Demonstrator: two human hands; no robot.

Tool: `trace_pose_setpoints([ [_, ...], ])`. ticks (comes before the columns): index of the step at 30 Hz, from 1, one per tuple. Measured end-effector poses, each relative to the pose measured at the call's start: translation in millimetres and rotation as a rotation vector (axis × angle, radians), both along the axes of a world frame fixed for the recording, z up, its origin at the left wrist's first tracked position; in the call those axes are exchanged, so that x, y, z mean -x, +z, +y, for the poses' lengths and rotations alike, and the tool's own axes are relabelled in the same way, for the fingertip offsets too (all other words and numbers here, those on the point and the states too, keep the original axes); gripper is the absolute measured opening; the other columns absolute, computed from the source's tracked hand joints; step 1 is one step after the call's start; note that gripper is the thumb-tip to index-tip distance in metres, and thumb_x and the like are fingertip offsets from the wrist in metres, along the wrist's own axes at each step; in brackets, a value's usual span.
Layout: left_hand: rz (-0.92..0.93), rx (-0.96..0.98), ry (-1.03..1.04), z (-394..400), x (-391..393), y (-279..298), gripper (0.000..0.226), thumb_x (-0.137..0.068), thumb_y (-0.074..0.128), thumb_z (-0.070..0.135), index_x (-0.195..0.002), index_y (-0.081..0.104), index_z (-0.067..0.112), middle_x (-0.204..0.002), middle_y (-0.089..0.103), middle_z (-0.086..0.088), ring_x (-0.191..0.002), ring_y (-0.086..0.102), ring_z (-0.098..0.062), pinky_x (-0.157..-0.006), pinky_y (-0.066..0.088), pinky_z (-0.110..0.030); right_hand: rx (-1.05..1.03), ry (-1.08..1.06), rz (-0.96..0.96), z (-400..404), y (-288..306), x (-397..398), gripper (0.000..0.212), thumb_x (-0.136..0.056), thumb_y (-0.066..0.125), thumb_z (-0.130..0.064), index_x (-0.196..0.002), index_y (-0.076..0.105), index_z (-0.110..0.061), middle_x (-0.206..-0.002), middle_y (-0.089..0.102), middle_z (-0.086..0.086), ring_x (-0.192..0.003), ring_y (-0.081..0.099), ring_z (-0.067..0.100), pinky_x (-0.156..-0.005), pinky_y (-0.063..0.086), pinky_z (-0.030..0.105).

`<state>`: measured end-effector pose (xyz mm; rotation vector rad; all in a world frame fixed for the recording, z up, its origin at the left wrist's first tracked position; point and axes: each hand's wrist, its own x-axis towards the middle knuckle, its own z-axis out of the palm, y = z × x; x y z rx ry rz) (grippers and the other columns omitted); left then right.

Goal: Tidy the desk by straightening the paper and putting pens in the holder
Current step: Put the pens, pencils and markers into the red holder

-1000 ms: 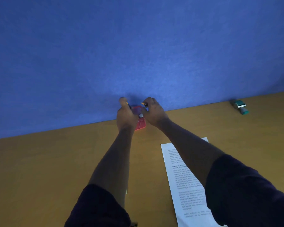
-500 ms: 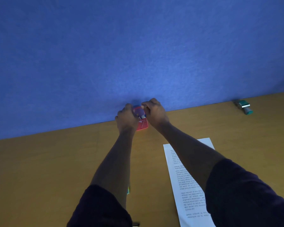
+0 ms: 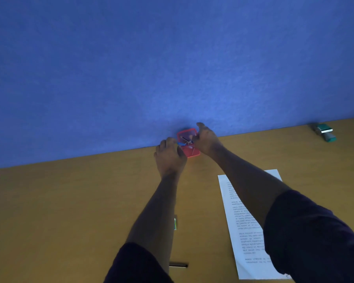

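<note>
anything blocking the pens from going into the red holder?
Nothing visible does. The holder is open-topped against the blue wall, and both hands, left and right, are already at its rim with pens over the opening. Pens already inside crowd it somewhat.

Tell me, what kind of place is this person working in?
Probably an office cubicle or study desk: a tan wooden desk backed by a blue fabric partition, a printed white paper sheet, and a small pink pen holder between both hands.
</note>
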<state>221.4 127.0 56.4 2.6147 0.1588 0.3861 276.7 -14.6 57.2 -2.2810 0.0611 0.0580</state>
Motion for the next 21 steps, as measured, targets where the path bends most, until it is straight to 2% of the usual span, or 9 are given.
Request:
trace_pose_setpoints([
  [1,-0.006,-0.004,-0.006,3.1,4.2,0.1,0.025,-0.086,0.06,0.019,-0.111,0.062,0.015,-0.111,0.064,-0.008,-0.108,0.058,-0.033,-0.09,0.047,-0.045,-0.01,-0.015,0.0,-1.2,1.8,1.9,0.053,-0.095,0.055,-0.019,-0.143,0.037,-0.004,-0.125,0.058,0.023,-0.118,0.055,0.037,-0.096,0.046,0.043],
  [3,0.007,-0.015,-0.013,10.6,14.1,-1.4,0.028,-0.087,0.06,0.02,-0.115,0.062,0.016,-0.115,0.064,-0.007,-0.111,0.058,-0.031,-0.092,0.047,-0.045,-0.015,-0.047,-0.05,-4.9,1.7,8.2,0.057,-0.096,0.054,-0.018,-0.146,0.032,-0.005,-0.125,0.057,0.024,-0.116,0.055,0.037,-0.096,0.046,0.045],
  [5,0.034,-0.011,-0.009,19.0,25.2,-3.7,0.03,-0.088,0.059,0.02,-0.118,0.062,0.016,-0.118,0.063,-0.005,-0.114,0.057,-0.029,-0.095,0.046,-0.043,-0.013,-0.089,-0.138,-7.9,0.4,17.7,0.049,-0.095,0.052,-0.013,-0.142,0.039,-0.005,-0.125,0.057,0.022,-0.113,0.056,0.035,-0.094,0.048,0.045],
  [7,0.061,-0.026,-0.015,26.9,37.3,-5.4,0.03,-0.089,0.059,0.02,-0.119,0.063,0.016,-0.119,0.063,-0.006,-0.113,0.058,-0.029,-0.094,0.047,-0.042,0.002,-0.083,-0.248,-7.5,-0.9,31.3,0.032,-0.094,0.052,-0.009,-0.125,0.055,-0.005,-0.116,0.061,0.019,-0.104,0.06,0.035,-0.086,0.049,0.042],
  [10,0.122,-0.098,-0.026,38.1,57.1,-9.8,0.027,-0.089,0.059,0.021,-0.116,0.063,0.017,-0.119,0.062,-0.006,-0.11,0.059,-0.03,-0.092,0.05,-0.043,0.068,0.098,-0.382,0.2,-9.9,60.6,0.012,-0.091,0.056,-0.011,-0.094,0.067,-0.007,-0.096,0.068,0.015,-0.086,0.064,0.036,-0.069,0.048,0.037],
  [14,0.357,-0.208,0.039,49.9,84.5,-20.0,0.031,-0.091,0.059,0.031,-0.118,0.061,0.015,-0.122,0.059,-0.008,-0.114,0.058,-0.032,-0.095,0.05,-0.043,0.241,0.45,-0.464,18.9,-33.1,107.8,0.009,-0.089,0.062,-0.013,-0.091,0.071,-0.011,-0.093,0.07,0.008,-0.083,0.067,0.03,-0.064,0.05,0.031],
  [16,0.46,-0.235,0.089,57.0,97.9,-26.3,0.038,-0.091,0.058,0.037,-0.121,0.058,0.013,-0.124,0.057,-0.011,-0.115,0.057,-0.035,-0.095,0.049,-0.043,0.307,0.595,-0.423,30.6,-43.8,127.4,0.013,-0.089,0.062,-0.015,-0.097,0.072,-0.015,-0.097,0.068,0.005,-0.09,0.066,0.026,-0.067,0.052,0.031],
  [18,0.552,-0.236,0.145,65.0,110.3,-32.8,0.044,-0.09,0.06,0.04,-0.124,0.053,0.014,-0.126,0.055,-0.012,-0.117,0.056,-0.035,-0.095,0.047,-0.044,0.355,0.696,-0.368,41.9,-52.6,143.1,0.023,-0.09,0.062,-0.019,-0.111,0.07,-0.021,-0.113,0.065,0.003,-0.103,0.062,0.025,-0.079,0.055,0.036],
  [21,0.643,-0.213,0.215,76.2,127.2,-43.3,0.048,-0.084,0.062,0.037,-0.126,0.05,0.017,-0.127,0.054,-0.009,-0.119,0.055,-0.034,-0.095,0.045,-0.044,0.543,0.833,-0.275,56.3,-64.1,160.9,0.049,-0.089,0.062,-0.022,-0.136,0.052,-0.035,-0.144,0.048,0.0,-0.123,0.05,0.026,-0.099,0.046,0.041],
])
